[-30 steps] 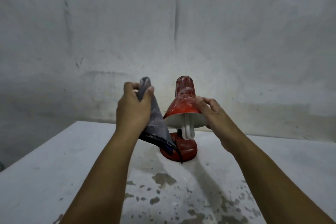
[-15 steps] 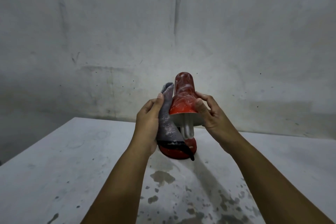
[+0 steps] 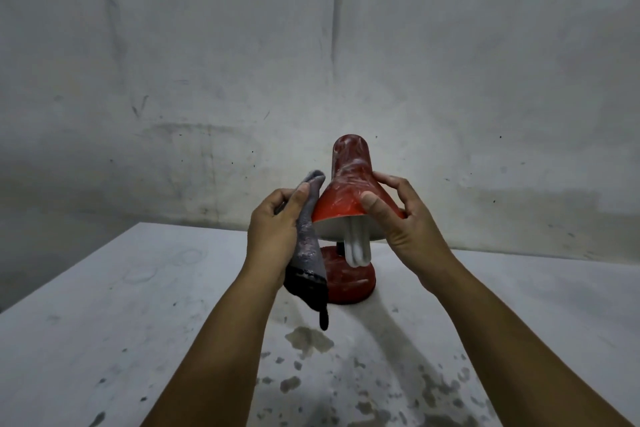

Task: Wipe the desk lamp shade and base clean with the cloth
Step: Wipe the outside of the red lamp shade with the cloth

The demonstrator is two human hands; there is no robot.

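While the red metal desk lamp (image 3: 349, 218) stands on the stained white table (image 3: 138, 305) near the grey wall (image 3: 311, 45), both bare hands work at its cone-shaped red shade (image 3: 346, 191). The right hand (image 3: 401, 229) grips the shade's right rim, thumb on the front face and fingers (image 3: 391, 184) curled round the back. The left hand (image 3: 273, 236) is closed on a grey cloth with a dark hem (image 3: 306, 253), which hangs just beside the shade's left edge, seemingly touching it. A white folded-tube bulb (image 3: 358, 248) pokes below the shade, above the round red base (image 3: 349, 281).
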